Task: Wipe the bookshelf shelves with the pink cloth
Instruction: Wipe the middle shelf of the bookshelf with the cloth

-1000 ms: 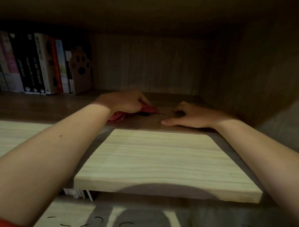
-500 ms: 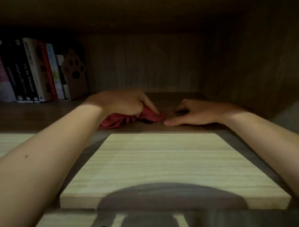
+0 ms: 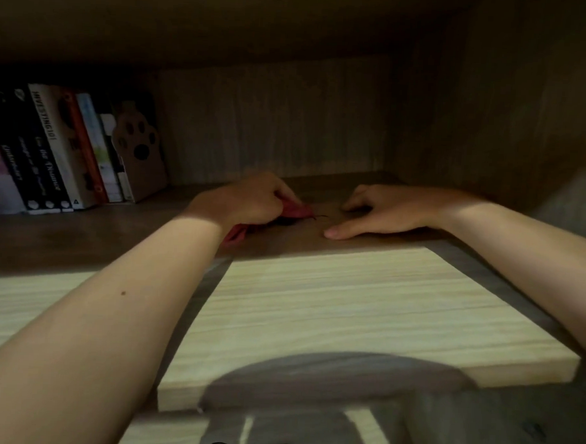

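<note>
Head view: left hand (image 3: 249, 199) bunches the cloth (image 3: 293, 211) on the shelf (image 3: 315, 290); right hand (image 3: 382, 210) lies flat and empty just right of it.

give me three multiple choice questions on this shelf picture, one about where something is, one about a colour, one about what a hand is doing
1. Where do the books stand?
A. at the back left of the shelf
B. at the back right of the shelf
C. stacked at the front edge

2. What colour is the cloth?
A. blue
B. pinkish red
C. white

3. What is the right hand doing?
A. gripping the cloth
B. pulling out a book
C. resting open on the shelf, holding nothing

Answers:
1. A: the row stands upright at the far left, a paw-print bookend at its right end.
2. B: pinkish red fabric pokes out from under the left hand.
3. C: its fingers lie spread flat on the wood, apart from the cloth.
</note>
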A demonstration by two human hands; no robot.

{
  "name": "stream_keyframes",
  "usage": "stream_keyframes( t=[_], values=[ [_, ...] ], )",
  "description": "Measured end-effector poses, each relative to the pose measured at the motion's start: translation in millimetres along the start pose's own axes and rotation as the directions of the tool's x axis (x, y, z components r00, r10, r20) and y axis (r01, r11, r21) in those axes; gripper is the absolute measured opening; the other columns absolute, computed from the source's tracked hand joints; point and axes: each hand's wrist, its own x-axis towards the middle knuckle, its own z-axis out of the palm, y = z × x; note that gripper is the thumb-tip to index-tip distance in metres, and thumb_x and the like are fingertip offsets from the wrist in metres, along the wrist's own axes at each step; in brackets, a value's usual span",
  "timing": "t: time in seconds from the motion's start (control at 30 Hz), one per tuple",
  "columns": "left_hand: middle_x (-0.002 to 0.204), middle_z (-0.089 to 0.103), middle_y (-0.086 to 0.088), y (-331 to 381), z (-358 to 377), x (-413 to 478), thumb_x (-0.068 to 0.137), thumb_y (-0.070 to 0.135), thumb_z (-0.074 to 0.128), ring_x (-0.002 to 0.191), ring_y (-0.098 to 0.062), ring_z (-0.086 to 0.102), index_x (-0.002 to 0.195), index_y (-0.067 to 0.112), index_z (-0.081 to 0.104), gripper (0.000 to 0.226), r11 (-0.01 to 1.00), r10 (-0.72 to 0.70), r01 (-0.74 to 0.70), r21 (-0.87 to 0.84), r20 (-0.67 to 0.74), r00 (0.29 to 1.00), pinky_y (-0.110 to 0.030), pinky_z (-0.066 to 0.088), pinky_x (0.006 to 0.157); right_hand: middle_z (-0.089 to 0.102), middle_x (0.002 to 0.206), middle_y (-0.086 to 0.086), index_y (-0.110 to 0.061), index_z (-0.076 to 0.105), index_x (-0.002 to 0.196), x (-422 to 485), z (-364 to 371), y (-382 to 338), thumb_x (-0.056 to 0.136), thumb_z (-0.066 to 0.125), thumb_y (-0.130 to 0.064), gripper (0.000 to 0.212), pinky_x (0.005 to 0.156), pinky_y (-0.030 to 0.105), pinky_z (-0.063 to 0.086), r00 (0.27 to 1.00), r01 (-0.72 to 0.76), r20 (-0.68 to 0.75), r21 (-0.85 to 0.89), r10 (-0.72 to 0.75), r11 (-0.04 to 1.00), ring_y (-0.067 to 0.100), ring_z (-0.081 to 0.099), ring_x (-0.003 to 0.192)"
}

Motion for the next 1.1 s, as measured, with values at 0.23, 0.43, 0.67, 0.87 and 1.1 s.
stream_keyframes(
  t=[0.23,0.43,0.67,0.87,1.1],
  values=[
    [0.087,0.066,0.020,3.4,-3.6,0.8,0.086,0.000,0.045,0.070,0.005,0.057,0.087,0.046,0.070,0.052,0.998,0.045,-0.048,0.044,0.068,0.997,-0.011,0.041,0.063,0.043,0.140,-0.007,-0.024,0.047,0.136,0.1,-0.3,-1.2,0.048,0.042,-0.085,0.107,0.096,0.028,0.035,1.000,-0.024,-0.007,-0.059,0.024,0.998,0.016,0.044,0.123],
    [0.101,0.068,0.017,1.1,-3.9,1.8,0.088,0.001,0.046,0.082,0.008,0.059,0.103,0.038,0.070,0.047,0.995,0.044,-0.052,0.082,0.091,0.995,-0.009,0.044,0.073,0.043,0.140,-0.007,-0.025,0.048,0.135,-1.0,-0.7,-0.7,0.063,0.048,-0.078,0.089,0.093,0.026,0.034,1.000,-0.017,0.013,-0.036,0.017,0.999,0.015,0.044,0.124],
    [0.122,0.061,0.006,2.6,-4.4,4.7,0.093,0.012,0.047,0.102,-0.011,0.055,0.112,0.038,0.066,0.037,0.987,-0.026,0.011,0.158,0.093,0.995,-0.026,0.044,0.094,0.043,0.140,-0.007,-0.024,0.045,0.137,-0.4,-2.1,-1.4,0.043,0.040,-0.083,0.111,0.100,0.029,0.035,1.000,-0.005,0.010,-0.046,0.005,0.999,0.016,0.044,0.124],
    [0.113,0.063,0.017,-2.5,-10.5,0.6,0.082,-0.004,0.041,0.108,-0.008,0.057,0.084,0.058,0.067,0.067,0.995,0.011,-0.030,0.092,0.194,0.981,-0.028,0.043,0.101,0.041,0.142,-0.008,-0.024,0.044,0.138,2.6,-0.7,1.9,0.046,0.042,-0.083,0.109,0.099,0.027,0.034,1.000,0.005,0.028,-0.047,-0.004,0.999,0.015,0.042,0.126],
    [0.104,0.066,0.018,6.0,-5.1,-1.4,0.086,0.000,0.043,0.079,0.001,0.060,0.092,0.052,0.066,0.057,0.996,0.044,-0.057,0.073,0.165,0.985,-0.015,0.046,0.070,0.039,0.144,-0.008,-0.026,0.043,0.139,2.5,-2.8,0.2,0.048,0.042,-0.087,0.109,0.104,0.031,0.035,1.000,0.001,0.029,-0.052,0.001,0.999,0.016,0.042,0.128]
  ],
)
